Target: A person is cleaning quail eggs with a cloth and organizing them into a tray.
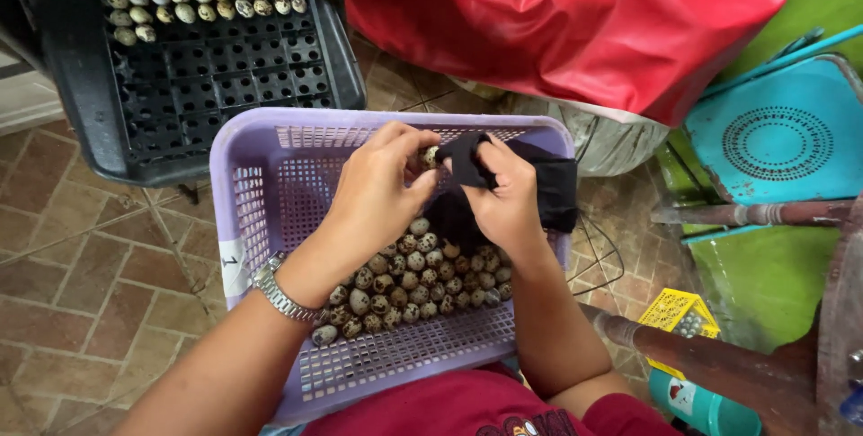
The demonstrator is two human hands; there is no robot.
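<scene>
Small white label (pixel 230 262) on lilac basket's (pixel 241 186) left wall

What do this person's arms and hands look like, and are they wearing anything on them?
Both hands are bare, with no gloves or rings that show. The left hand has a silver metal link wristwatch on its wrist. The right hand has nothing on its wrist. Both forearms are uncovered; a dark red shirt with short sleeves shows at the bottom edge.
</scene>
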